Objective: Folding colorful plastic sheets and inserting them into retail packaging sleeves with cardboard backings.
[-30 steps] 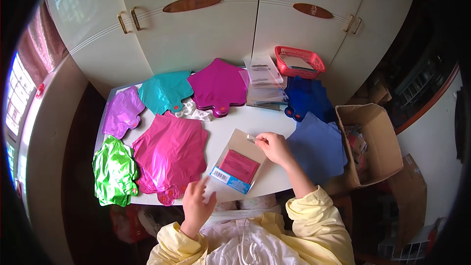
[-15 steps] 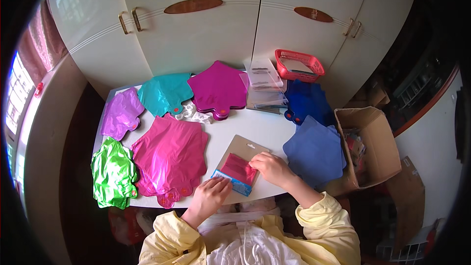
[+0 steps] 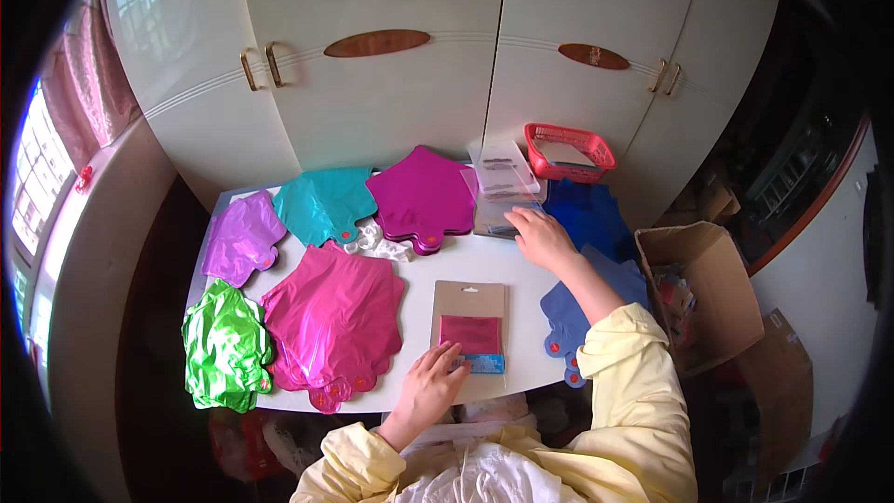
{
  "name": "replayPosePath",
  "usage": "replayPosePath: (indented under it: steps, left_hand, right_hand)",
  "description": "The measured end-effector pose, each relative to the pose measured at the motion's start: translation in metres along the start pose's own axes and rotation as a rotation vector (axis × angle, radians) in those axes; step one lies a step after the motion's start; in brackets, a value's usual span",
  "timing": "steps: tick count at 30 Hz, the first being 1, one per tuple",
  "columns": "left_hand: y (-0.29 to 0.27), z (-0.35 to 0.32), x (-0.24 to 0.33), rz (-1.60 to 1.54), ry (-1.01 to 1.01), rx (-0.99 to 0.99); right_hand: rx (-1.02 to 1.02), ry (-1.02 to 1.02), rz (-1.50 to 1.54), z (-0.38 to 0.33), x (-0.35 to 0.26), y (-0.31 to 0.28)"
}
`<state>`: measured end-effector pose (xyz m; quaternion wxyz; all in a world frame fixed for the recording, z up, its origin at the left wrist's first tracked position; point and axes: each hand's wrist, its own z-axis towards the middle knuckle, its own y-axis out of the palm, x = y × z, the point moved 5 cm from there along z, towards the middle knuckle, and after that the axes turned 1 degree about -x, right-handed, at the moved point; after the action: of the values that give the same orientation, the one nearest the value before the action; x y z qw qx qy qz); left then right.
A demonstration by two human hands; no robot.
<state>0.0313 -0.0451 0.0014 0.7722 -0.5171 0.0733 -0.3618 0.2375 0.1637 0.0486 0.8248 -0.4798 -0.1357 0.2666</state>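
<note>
In front of me a brown card (image 3: pixel 470 299) with a hang hole lies on the table, a folded pink foil piece (image 3: pixel 469 332) on it and a blue printed strip (image 3: pixel 485 364) across its lower end. My left hand (image 3: pixel 430 384) rests flat at the card's lower left corner, fingers stretched out. My right hand (image 3: pixel 545 240) reaches to the back of the table, its fingertips closed at the near edge of a stack of clear plastic sleeves (image 3: pixel 494 216). The film between those fingertips is hard to make out.
Foil balloons lie around: green (image 3: pixel 223 346), pink (image 3: pixel 337 317), lilac (image 3: pixel 244 235), teal (image 3: pixel 321 203), magenta (image 3: pixel 421 194), dark blue (image 3: pixel 589 214) and lighter blue (image 3: pixel 568 312). A red basket (image 3: pixel 570 151) stands at the back, a cardboard box (image 3: pixel 712 303) at the right. White cabinet doors (image 3: pixel 372 98) rise behind.
My right hand has left the pink foil piece and moved back to the sleeves. The card now lies straighter, its foil flat. My left hand stays at its lower end.
</note>
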Motion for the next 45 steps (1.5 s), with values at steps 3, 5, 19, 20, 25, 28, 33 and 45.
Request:
replayPosePath:
  steps: [3,5,19,20,25,28,33,45]
  left_hand:
    - [0.002,-0.001,0.000,-0.013,0.001,0.024]
    - [-0.001,0.001,0.000,-0.017,0.001,0.039]
    - [-0.002,0.003,-0.001,-0.040,-0.023,0.038]
    - [-0.002,0.004,0.000,-0.046,-0.021,0.038]
    - [-0.004,0.004,-0.001,-0.047,-0.031,0.037]
    - [-0.004,0.003,-0.004,-0.045,-0.040,0.026]
    - [-0.003,0.005,-0.002,-0.056,-0.040,0.016]
    - [-0.006,0.015,0.000,0.041,0.031,-0.134]
  right_hand:
    - [0.044,-0.100,-0.093,0.006,0.010,0.018]
    - [-0.025,-0.125,-0.068,0.008,0.013,0.028]
    - [-0.032,-0.160,-0.416,0.060,0.042,0.045]
    - [-0.052,-0.126,-0.419,0.064,0.049,0.051]
    - [-0.103,0.003,-0.325,0.075,0.049,0.063]
    - [-0.048,-0.046,-0.153,0.076,0.020,0.051]
    - [-0.417,0.061,-0.021,0.069,0.015,0.059]
    - [-0.650,0.218,0.002,0.075,0.038,0.086]
